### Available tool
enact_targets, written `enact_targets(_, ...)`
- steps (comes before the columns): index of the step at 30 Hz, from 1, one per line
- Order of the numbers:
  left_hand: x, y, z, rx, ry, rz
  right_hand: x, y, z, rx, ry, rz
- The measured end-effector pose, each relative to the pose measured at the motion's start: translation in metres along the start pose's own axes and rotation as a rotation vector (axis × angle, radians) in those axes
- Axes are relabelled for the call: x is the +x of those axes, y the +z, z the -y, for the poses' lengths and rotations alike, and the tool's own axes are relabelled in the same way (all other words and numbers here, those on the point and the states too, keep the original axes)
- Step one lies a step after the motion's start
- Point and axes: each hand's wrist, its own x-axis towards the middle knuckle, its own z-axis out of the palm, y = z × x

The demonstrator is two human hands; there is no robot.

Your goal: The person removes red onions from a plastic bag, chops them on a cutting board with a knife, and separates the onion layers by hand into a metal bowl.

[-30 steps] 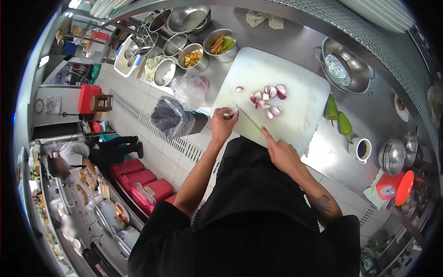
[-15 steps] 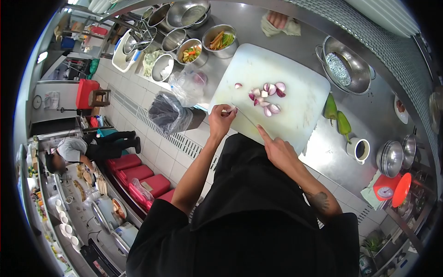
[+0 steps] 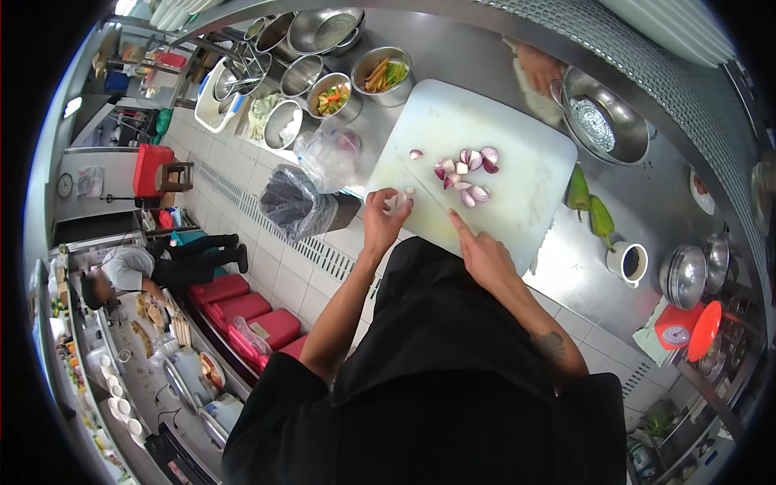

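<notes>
My right hand point(image 3: 483, 250) is closed around a knife, its index finger stretched along the top. The handle is hidden in the hand. The thin blade point(image 3: 430, 185) points up and left over the white cutting board point(image 3: 517, 137). At the board's near left edge, my left hand point(image 3: 383, 222) pinches a small pale onion piece point(image 3: 402, 200) with thumb and fingers, left of the blade. Several cut pieces of red onion point(image 3: 466, 173) lie grouped mid-board, purple outside and white inside. A single small onion piece point(image 3: 415, 153) sits apart, left of the group.
Two green peppers point(image 3: 600, 218) and a white cup point(image 3: 626, 262) are to the right. A steel colander point(image 3: 634, 133) stands behind them, beside another person's hand point(image 3: 537, 69). Steel pots with cut vegetables point(image 3: 382, 76) stand left; a lined bin point(image 3: 295, 206) is below.
The blade has swung toward the upper left over the board. My left hand has turned slightly, showing the pale piece. Across the counter, the other person's hand with the cloth moved right toward the colander.
</notes>
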Motion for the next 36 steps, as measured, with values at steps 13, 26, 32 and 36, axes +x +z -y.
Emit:
enact_targets(13, 0.049, 0.013, -0.010, 0.268, -0.147, 0.350, -0.005, -0.005, 0.008, 0.043, 0.116, -0.053)
enact_targets(26, 0.055, -0.094, 0.036, -0.108, -0.021, 0.044, -0.011, 0.000, 0.030, 0.116, 0.178, -0.168)
enact_targets(32, 0.076, -0.219, 0.180, 0.128, -0.255, -0.408, -0.012, 0.010, 0.040, 0.163, 0.185, -0.225)
enact_targets(36, 0.111, -0.252, 0.300, 0.500, -0.384, -0.339, -0.012, 0.005, 0.057, 0.113, 0.269, -0.148)
